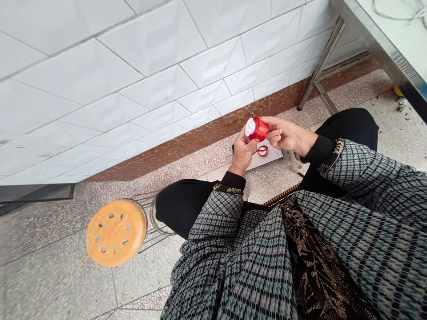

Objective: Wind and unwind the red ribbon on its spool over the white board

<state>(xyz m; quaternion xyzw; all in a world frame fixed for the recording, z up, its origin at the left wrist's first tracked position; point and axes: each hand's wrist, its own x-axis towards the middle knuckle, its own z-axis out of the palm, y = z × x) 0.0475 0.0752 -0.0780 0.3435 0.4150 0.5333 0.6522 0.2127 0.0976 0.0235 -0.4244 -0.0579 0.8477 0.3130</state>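
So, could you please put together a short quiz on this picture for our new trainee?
1. Multiple choice: which thing do the left hand and right hand both touch?
a) a tape measure
b) a spool of red ribbon
c) a paper cup

2. True or false: the round orange stool is on the person's left.

3. Fill in the blank: on the flat white sheet below the hands lie scissors with a ____ handle.

Key:
1. b
2. True
3. red
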